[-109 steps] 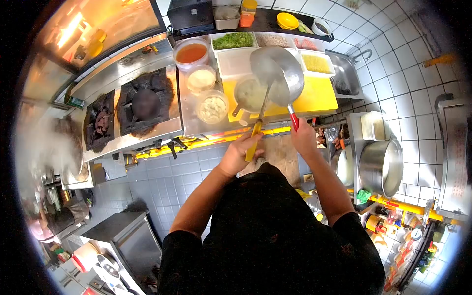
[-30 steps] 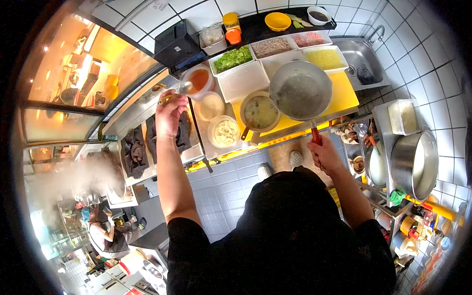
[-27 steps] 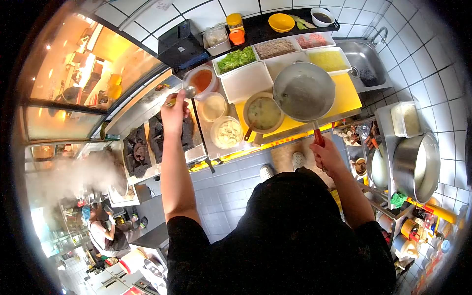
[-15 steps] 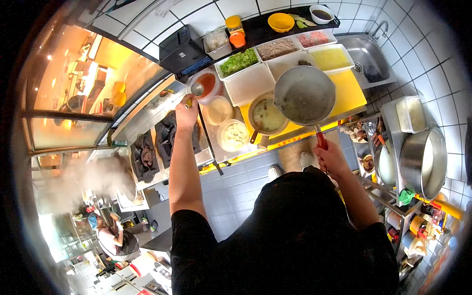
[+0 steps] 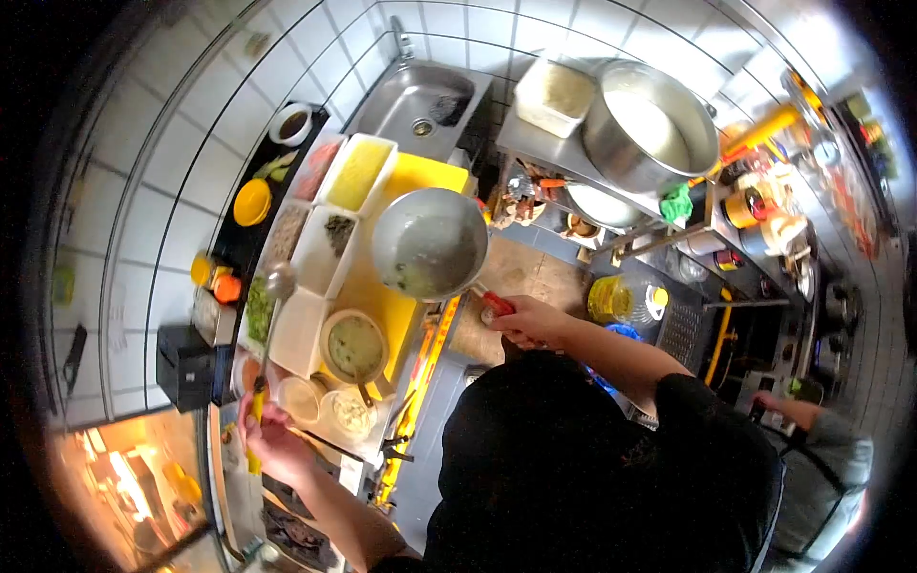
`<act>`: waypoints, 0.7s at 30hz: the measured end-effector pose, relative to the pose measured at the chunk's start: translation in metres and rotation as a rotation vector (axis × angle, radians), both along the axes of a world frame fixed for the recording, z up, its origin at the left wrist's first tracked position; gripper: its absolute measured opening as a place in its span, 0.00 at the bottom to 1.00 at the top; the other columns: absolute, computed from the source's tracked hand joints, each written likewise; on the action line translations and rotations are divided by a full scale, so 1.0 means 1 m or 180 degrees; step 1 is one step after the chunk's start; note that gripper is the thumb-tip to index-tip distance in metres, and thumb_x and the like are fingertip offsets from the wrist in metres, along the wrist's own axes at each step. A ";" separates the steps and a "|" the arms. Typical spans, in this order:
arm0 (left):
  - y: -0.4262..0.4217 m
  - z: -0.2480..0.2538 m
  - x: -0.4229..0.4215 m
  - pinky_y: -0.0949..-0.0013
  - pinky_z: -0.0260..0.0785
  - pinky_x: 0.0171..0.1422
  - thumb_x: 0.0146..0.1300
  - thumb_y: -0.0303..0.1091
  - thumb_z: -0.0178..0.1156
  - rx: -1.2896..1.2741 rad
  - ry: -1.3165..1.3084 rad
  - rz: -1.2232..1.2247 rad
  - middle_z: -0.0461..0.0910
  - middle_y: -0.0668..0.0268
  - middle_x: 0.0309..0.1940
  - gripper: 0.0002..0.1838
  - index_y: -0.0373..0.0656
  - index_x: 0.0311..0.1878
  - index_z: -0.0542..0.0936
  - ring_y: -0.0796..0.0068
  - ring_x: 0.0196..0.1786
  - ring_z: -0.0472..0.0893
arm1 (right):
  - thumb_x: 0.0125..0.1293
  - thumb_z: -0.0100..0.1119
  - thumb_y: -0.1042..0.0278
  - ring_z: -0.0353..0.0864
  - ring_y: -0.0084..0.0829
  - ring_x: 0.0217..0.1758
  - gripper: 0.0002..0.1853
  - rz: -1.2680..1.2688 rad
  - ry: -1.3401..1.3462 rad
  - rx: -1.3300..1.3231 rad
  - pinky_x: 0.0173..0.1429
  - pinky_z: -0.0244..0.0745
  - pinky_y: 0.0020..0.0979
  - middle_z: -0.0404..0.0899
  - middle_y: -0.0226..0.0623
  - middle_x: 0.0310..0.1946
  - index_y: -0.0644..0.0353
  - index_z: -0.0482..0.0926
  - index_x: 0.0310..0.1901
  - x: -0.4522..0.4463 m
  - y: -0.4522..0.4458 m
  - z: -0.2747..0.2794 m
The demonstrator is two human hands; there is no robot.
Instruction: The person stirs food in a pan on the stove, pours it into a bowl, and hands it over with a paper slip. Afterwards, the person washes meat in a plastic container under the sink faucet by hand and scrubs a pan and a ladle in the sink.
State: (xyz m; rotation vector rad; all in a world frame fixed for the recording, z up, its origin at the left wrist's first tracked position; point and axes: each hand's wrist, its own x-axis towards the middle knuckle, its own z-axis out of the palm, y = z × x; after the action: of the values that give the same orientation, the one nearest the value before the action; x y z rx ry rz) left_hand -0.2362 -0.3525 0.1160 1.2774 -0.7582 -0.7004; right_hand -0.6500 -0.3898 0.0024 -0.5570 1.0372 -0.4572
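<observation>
My right hand point(image 5: 527, 323) is closed around the red handle of a grey pan point(image 5: 430, 239). The pan hangs over the yellow board, with some liquid and dark green bits inside. In my left hand point(image 5: 277, 447) is a ladle point(image 5: 258, 406), gripped by its yellow handle. Its metal bowl sits above the tub of chopped greens point(image 5: 258, 310). Near that hand are a tub of reddish sauce point(image 5: 250, 374), partly hidden, and a light round container point(image 5: 301, 399). A pot of greenish soup point(image 5: 355, 349) has a utensil in it, beside a bowl of white pieces point(image 5: 350, 416).
White tubs of ingredients line the counter, including a yellow one point(image 5: 360, 174). A sink point(image 5: 420, 105) stands at the far end. On the right shelf sits a large steel pot point(image 5: 650, 129), with an oil jug point(image 5: 611, 299) below. Another person's arm point(image 5: 793, 411) shows at the right.
My view has turned to the right. The ladle has moved from the sauce tub to above the greens, its bowl pointing away. The pan stays in my right hand; another person's arm has appeared.
</observation>
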 end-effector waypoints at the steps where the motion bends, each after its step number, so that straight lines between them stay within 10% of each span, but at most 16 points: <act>1: -0.014 0.004 -0.019 0.77 0.65 0.32 0.68 0.46 0.54 -0.0004 0.0185 -0.0237 0.77 0.69 0.29 0.25 0.35 0.58 0.77 0.81 0.28 0.73 | 0.68 0.61 0.69 0.60 0.18 0.14 0.09 -0.0089 0.0193 -0.0102 0.17 0.54 0.25 0.63 0.24 0.17 0.54 0.69 0.39 -0.013 0.010 -0.009; 13: -0.171 -0.117 -0.348 0.68 0.79 0.42 0.70 0.27 0.54 0.1330 0.0293 -0.3112 0.83 0.53 0.37 0.13 0.36 0.55 0.74 0.68 0.34 0.85 | 0.67 0.62 0.70 0.62 0.20 0.13 0.08 -0.1788 0.0519 0.0417 0.16 0.55 0.26 0.66 0.25 0.17 0.56 0.70 0.36 -0.149 0.126 -0.119; 21: -0.218 -0.273 -0.522 0.62 0.77 0.53 0.67 0.29 0.62 -0.0381 -0.2099 -0.4325 0.85 0.52 0.43 0.14 0.40 0.54 0.81 0.57 0.48 0.85 | 0.67 0.62 0.66 0.60 0.20 0.11 0.10 -0.2469 0.0793 0.0865 0.15 0.53 0.27 0.64 0.24 0.15 0.54 0.69 0.35 -0.186 0.136 -0.195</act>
State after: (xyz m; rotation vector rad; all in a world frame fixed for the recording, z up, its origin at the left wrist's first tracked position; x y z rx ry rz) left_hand -0.7583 -0.5705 -0.1572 0.7193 -2.2448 -1.2586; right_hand -0.8363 -0.2538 -0.1923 0.0598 1.5217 -0.9221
